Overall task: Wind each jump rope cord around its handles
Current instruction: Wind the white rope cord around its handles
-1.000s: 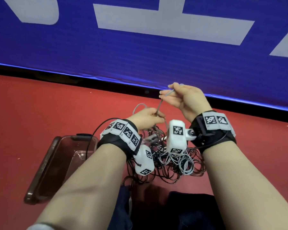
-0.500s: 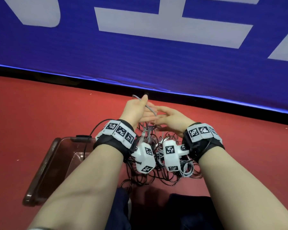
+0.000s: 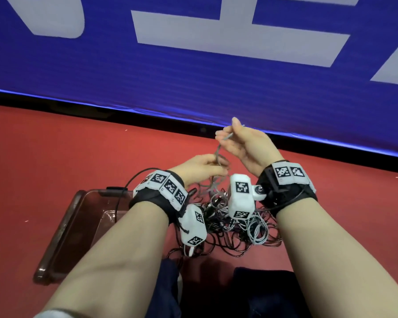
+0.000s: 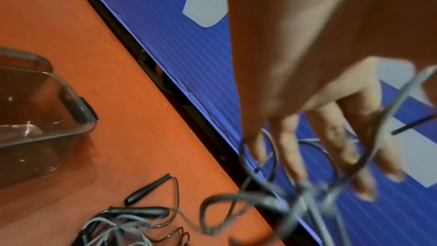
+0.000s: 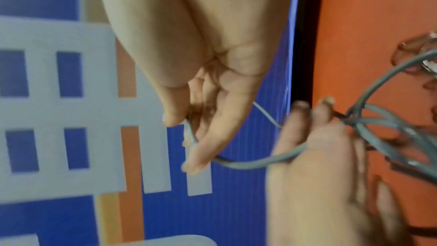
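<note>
Our right hand (image 3: 244,143) pinches the grey cord (image 3: 218,149) above the tangled pile (image 3: 234,228) on the red floor (image 3: 55,157); our left hand (image 3: 200,167) grips its loops. We should keep tension and lay turns evenly.

Right hand (image 3: 244,143) raised, fingers pinched, left hand (image 3: 200,167) lower, fingers curled

Can't really see how the grey cord (image 3: 218,149) is caught in my left hand (image 3: 199,167), since the hand's back hides the fingers in the head view. Both wrist shots are smeared with blur. The rope pile (image 3: 234,228), lower centre, sits half behind the wrist cameras (image 3: 240,196), and the brown bin (image 4: 35,119) runs off the left edge.
</note>
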`<move>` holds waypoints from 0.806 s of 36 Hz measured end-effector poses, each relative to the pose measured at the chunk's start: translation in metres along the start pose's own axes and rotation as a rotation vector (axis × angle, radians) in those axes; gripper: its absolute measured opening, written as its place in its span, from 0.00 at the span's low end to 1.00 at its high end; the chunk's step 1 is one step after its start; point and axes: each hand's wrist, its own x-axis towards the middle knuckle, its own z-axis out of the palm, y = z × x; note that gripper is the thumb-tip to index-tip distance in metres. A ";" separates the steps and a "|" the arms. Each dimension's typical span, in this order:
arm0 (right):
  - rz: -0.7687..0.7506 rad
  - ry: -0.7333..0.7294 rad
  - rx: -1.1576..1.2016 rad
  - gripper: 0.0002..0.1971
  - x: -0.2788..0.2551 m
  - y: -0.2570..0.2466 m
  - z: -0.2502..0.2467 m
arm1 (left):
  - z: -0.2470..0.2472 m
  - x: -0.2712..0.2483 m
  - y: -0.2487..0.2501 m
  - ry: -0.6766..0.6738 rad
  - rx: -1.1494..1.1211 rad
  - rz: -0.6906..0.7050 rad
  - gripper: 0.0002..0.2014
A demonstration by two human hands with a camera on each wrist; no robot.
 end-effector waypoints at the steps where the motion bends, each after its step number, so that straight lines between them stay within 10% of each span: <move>1: 0.003 -0.004 0.105 0.15 -0.002 -0.005 0.001 | -0.001 -0.001 -0.003 0.031 0.042 0.014 0.09; 6: -0.074 -0.027 0.561 0.16 -0.006 -0.032 0.005 | -0.006 -0.001 -0.019 0.008 0.259 -0.050 0.28; 9: -0.043 0.003 0.600 0.16 0.000 -0.024 -0.001 | -0.003 0.000 -0.012 0.049 0.124 0.050 0.20; 14: 0.246 0.105 -0.527 0.26 0.013 0.011 -0.018 | 0.000 0.002 0.004 0.172 -0.211 0.069 0.16; 21: 0.388 -0.485 -0.370 0.14 -0.005 0.017 -0.014 | -0.010 0.002 0.022 0.275 -0.809 0.138 0.13; 25: 0.377 -0.566 -0.517 0.24 0.000 0.029 -0.020 | -0.017 0.001 0.022 0.383 -0.980 0.195 0.15; 29: 0.371 -0.649 -0.796 0.08 0.003 0.042 -0.031 | -0.021 0.001 0.019 0.483 -0.959 0.218 0.12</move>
